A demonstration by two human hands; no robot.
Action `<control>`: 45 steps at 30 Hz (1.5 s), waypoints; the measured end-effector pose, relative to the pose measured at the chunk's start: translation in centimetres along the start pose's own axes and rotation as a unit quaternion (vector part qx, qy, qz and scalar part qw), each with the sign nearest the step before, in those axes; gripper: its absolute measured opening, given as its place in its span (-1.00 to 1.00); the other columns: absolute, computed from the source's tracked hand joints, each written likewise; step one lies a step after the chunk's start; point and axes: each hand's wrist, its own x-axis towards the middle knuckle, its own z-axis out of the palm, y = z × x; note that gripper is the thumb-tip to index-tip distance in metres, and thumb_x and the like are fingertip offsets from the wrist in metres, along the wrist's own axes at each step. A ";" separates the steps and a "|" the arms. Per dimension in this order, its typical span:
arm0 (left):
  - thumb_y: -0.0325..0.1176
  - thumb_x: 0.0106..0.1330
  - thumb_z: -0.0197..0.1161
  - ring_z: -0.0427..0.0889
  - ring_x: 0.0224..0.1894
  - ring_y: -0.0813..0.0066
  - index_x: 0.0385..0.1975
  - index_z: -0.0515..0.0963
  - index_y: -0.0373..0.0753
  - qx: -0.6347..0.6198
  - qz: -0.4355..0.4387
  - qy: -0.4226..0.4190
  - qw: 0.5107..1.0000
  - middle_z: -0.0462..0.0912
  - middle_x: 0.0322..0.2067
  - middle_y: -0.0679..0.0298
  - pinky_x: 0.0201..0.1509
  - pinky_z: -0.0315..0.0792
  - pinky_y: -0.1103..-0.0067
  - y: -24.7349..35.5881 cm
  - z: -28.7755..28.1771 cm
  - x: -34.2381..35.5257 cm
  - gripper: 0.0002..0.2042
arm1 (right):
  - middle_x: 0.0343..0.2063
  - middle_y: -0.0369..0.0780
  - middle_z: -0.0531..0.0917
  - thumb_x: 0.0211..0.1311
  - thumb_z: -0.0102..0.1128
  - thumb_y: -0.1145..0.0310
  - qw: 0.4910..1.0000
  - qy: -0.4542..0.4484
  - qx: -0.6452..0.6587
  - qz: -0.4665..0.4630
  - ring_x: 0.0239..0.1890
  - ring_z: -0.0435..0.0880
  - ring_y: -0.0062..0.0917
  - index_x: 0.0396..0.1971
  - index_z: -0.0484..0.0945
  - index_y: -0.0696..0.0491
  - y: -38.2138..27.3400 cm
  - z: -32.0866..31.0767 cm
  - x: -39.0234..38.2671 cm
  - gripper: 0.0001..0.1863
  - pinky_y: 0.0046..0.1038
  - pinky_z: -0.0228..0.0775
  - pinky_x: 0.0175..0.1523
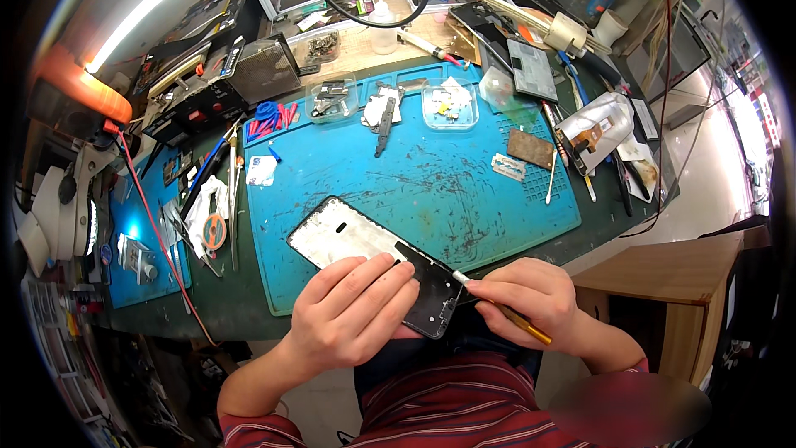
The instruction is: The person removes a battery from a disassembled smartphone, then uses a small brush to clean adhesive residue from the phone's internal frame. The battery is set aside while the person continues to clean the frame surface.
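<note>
A phone frame [348,235], white metallic on its far part and black on its near part, slants over the front edge of a blue work mat [332,170]. My left hand [352,307] holds it, fingers laid across its face and the thumb out of sight. A slim tool with a gold handle [531,328] and a silver collar is gripped in my right hand [531,294]. Its collar end is at the frame's right long edge; the tip is too small to make out.
Clear boxes of small parts [450,105] stand along the mat's far side. A razor blade [507,167], a brown plate [531,149] and a cotton swab [550,178] lie at right. Tools and a power supply [195,112] crowd the left. A wooden cabinet [663,270] stands at right.
</note>
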 end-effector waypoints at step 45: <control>-0.16 0.41 0.19 0.71 -0.02 0.32 -0.19 0.67 -0.31 -0.011 0.015 0.020 1.000 0.71 -0.14 0.17 0.12 0.54 0.45 -0.6 0.3 -0.6 -0.69 | -0.30 -0.22 0.67 0.14 0.40 0.48 0.997 -0.040 -0.054 -0.038 -0.31 0.68 -0.39 -0.06 0.66 0.14 0.3 3.6 9.0 -0.67 -0.40 0.46 -0.24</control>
